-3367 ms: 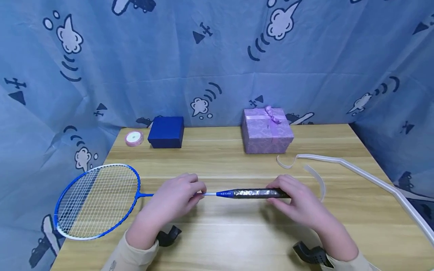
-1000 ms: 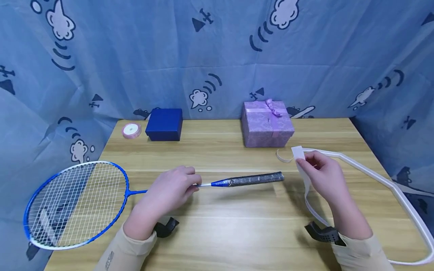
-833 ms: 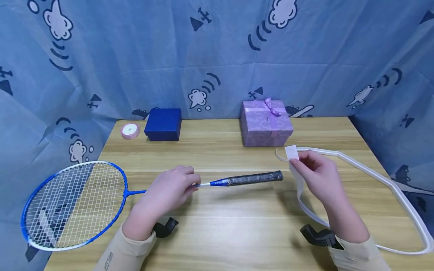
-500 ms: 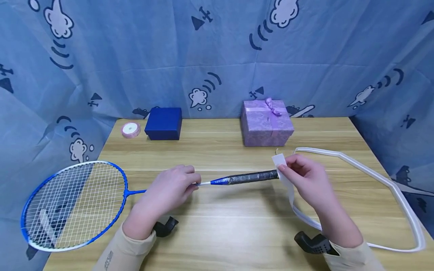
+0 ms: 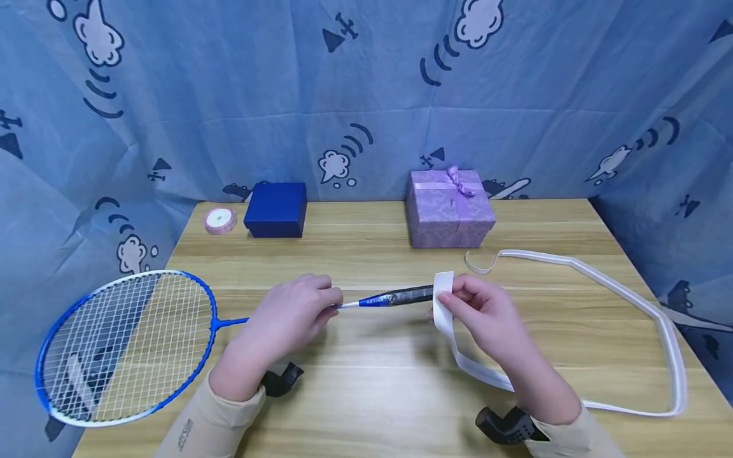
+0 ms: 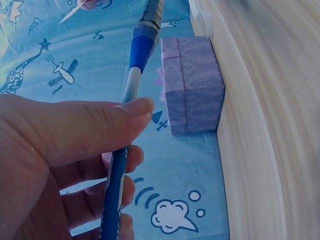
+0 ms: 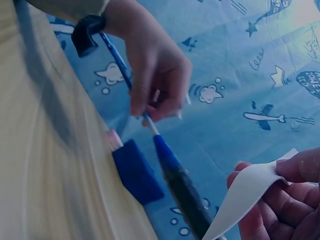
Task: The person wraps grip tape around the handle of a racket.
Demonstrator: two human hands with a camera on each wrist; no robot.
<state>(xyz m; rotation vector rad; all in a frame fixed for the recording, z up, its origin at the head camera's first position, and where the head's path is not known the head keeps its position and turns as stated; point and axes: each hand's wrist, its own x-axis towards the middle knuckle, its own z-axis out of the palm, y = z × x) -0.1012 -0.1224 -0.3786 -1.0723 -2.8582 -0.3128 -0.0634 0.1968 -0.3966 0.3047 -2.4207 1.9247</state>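
My left hand (image 5: 294,312) holds a blue and white badminton racket (image 5: 375,300) by its shaft, thumb and curled fingers round it in the left wrist view. The strung head (image 5: 128,346) points left; the black handle (image 5: 411,296) points right, above the table. My right hand (image 5: 487,318) pinches the end of a white grip tape (image 5: 443,299) between thumb and fingers. That tape end overlaps the handle in the head view, hiding its butt. From there the tape hangs in a curve, passes behind my right wrist and loops over the table's right side.
At the back stand a dark blue box (image 5: 276,210) and a lilac gift box (image 5: 449,210) with a bow. A pink-rimmed ribbon spool (image 5: 220,220) lies at the back left. A patterned blue curtain (image 5: 252,95) hangs behind the wooden table (image 5: 355,254).
My right hand has let go of the handle, picked up one tape end and carried it left onto the handle's line. The tape loop is drawn inward. My left hand keeps its hold.
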